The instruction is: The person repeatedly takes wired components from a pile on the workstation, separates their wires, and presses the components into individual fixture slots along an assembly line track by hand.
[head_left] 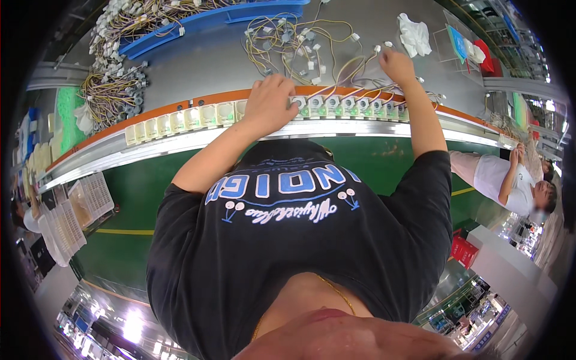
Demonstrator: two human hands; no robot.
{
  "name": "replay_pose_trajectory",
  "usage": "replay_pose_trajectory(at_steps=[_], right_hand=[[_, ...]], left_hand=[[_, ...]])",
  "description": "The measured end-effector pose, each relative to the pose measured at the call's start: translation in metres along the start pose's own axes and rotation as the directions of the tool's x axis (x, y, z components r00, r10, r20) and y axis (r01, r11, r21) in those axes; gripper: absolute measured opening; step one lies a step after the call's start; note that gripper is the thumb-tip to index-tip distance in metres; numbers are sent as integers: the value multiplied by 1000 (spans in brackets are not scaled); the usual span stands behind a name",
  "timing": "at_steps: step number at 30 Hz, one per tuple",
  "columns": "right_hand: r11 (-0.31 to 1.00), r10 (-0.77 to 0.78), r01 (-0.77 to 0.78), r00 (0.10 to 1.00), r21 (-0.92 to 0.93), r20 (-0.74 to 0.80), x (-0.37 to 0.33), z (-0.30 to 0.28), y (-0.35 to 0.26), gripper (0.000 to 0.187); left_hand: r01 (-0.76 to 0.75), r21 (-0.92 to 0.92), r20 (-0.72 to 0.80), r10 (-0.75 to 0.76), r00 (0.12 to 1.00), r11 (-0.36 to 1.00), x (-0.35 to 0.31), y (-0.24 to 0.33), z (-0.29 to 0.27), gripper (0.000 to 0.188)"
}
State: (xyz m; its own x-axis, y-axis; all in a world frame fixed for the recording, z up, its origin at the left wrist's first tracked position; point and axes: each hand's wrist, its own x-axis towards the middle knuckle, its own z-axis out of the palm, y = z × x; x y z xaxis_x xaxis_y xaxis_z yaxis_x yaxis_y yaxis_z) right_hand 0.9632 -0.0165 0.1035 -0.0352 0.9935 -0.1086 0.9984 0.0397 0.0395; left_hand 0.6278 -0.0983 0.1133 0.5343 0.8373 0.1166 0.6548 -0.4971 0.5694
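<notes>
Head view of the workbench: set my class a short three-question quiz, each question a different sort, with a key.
1. True or false: the left hand rests on the row of small white housings at the bench edge.
2. Multiple choice: the right hand is at A) a blue tray, B) the loose wire harnesses, C) a white cloth.
3. Fill in: the bundled harnesses at upper left lie in a ___ tray.

Key: 1 true; 2 B; 3 blue.

White sockets (354,106) row, rail edge, prob.
</notes>
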Motion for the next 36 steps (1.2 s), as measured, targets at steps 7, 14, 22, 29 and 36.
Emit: replay_pose_trajectory(at_steps=[7,14,22,29,36], right_hand=[[983,-143,159,977,-91,161,29,21,-10,23],[869,-444,413,894,272,63,96,25,-109,20],[614,-788,779,614,-126,-40,93,61,-133,22],[618,-783,786,619,37,-65,109,30,-136,22],[56,-242,206,952,977,-187,89,-49,-158,33]], left_hand=[[-31,23,-12,31,999,999,0,-1,-1,21],[8,28,13,-9,1000,1000,1,1,-3,22],[17,-40,16,-17,1000,999,1,2,-6,21],[238,-516,143,-191,971,823,5,-8,-18,17],[163,-582,46,-167,985,796,21,-29,-47,28]])
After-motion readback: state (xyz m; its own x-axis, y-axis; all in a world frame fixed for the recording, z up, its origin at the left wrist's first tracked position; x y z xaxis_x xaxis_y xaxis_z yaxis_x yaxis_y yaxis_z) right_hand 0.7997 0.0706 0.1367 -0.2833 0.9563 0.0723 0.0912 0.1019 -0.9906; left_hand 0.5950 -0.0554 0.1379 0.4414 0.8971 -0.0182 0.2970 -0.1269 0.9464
